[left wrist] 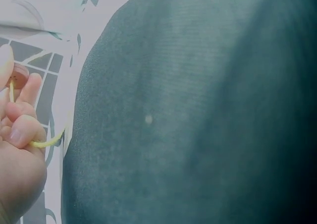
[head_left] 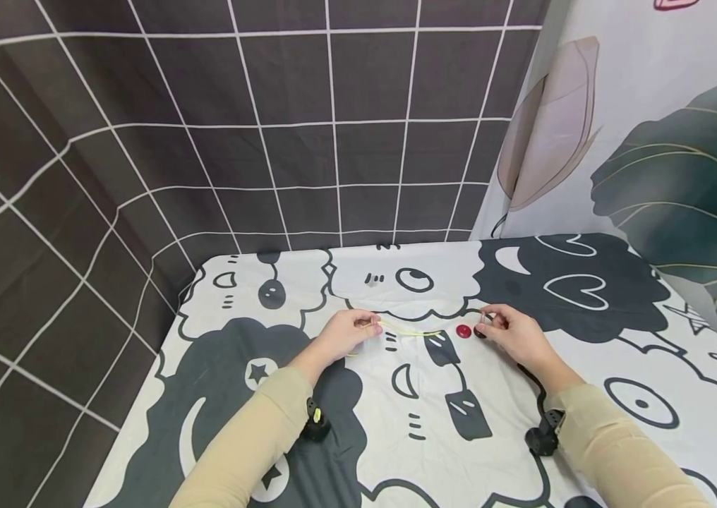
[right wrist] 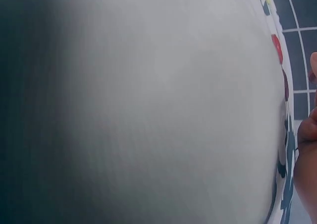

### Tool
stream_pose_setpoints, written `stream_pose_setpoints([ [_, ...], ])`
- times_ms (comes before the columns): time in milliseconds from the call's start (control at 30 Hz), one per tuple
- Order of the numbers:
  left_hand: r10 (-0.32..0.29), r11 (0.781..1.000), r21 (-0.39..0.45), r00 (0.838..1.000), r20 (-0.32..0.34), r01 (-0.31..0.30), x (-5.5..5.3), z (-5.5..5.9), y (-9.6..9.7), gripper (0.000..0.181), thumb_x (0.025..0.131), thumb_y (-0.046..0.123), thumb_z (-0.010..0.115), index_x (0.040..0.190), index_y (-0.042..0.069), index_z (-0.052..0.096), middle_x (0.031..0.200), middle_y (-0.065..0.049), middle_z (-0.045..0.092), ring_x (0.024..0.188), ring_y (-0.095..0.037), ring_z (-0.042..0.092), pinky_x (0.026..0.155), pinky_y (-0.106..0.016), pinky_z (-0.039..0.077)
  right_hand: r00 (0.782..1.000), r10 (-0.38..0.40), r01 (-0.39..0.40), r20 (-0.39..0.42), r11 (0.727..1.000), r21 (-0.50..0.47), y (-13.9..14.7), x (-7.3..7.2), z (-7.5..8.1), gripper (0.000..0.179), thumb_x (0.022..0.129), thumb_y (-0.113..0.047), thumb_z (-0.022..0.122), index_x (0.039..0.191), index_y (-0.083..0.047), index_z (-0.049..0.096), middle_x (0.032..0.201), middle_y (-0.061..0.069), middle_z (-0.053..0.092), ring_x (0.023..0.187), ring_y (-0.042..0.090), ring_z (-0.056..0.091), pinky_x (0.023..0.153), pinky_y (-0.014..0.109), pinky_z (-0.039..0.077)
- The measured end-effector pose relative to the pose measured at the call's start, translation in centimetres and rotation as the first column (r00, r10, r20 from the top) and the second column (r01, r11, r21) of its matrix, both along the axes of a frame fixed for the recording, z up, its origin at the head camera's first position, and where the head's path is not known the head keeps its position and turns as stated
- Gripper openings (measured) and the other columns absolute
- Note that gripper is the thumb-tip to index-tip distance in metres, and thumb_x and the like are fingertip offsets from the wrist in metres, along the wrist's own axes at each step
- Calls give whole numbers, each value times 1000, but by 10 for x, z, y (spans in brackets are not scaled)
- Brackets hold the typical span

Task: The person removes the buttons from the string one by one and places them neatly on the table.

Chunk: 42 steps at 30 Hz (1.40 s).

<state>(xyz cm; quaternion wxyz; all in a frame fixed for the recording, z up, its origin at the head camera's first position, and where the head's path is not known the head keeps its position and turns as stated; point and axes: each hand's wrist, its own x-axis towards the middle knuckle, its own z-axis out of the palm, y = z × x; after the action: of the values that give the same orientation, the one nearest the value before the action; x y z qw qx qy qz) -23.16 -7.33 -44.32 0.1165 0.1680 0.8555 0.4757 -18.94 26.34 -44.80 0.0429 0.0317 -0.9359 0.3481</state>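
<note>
My left hand [head_left: 346,331] is held over the cloth, thumb and fingers pinching a pinkish-brown button [left wrist: 20,75] with small holes. Yellow cord [left wrist: 48,142] passes at this button and comes out below the curled fingers. In the head view the cord [head_left: 406,331] stretches right from the fingertips across the printed cloth. A bright red button [head_left: 463,331] lies just past its end. Beside that is a dark red button [head_left: 479,331], close to the fingertips of my right hand [head_left: 514,337]. Those fingers pinch a small dark red piece [right wrist: 312,77], mostly cut off by the frame edge.
A white and dark grey cartoon-print cloth [head_left: 390,423] covers the table. Behind and to the left hangs a dark curtain with white grid lines [head_left: 288,155]. A leaf-patterned white curtain [head_left: 562,134] hangs at the right. Each wrist wears a small black camera [head_left: 543,436].
</note>
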Motion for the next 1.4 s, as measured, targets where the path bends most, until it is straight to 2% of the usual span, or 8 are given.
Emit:
stream_pose_setpoints([
  [200,5,1000,-18,1000,-1,-5,0,2,0,34,85,30,70,112,10,68,104,0,67,95,-15,60,87,-33,45,1000,-16,17,24,999,-30,4,1,0,41,87,-29,68,117,-4,58,75,3,48,58,15,44,47,27,35],
  [633,-1,999,-34,1000,-7,1,0,4,2,34,86,31,69,112,10,68,105,0,67,95,-15,59,88,-34,45,1000,-19,19,20,1000,-9,13,6,3,41,87,-29,68,117,-2,59,76,3,48,63,15,44,53,26,35],
  [1000,17,999,-28,1000,-1,-17,-2,1,0,36,86,30,69,115,10,67,108,1,67,100,-14,60,90,-32,45,999,3,-1,52,999,-33,14,4,4,42,87,-26,69,117,-1,57,77,3,48,59,14,43,47,26,35],
  [1233,13,1000,-14,1000,-5,-13,-1,2,-1,35,86,30,69,114,9,68,107,0,67,98,-15,60,88,-33,46,999,0,0,45,1000,2,16,6,5,41,86,-23,68,118,1,56,78,4,49,61,15,43,47,26,34],
  [1400,10,1000,-20,1000,-6,-10,1,1,0,35,86,31,69,113,9,68,107,1,67,97,-14,60,87,-33,46,997,5,-6,80,1000,11,18,9,3,45,87,-27,68,119,2,55,77,4,49,60,16,42,46,27,33],
])
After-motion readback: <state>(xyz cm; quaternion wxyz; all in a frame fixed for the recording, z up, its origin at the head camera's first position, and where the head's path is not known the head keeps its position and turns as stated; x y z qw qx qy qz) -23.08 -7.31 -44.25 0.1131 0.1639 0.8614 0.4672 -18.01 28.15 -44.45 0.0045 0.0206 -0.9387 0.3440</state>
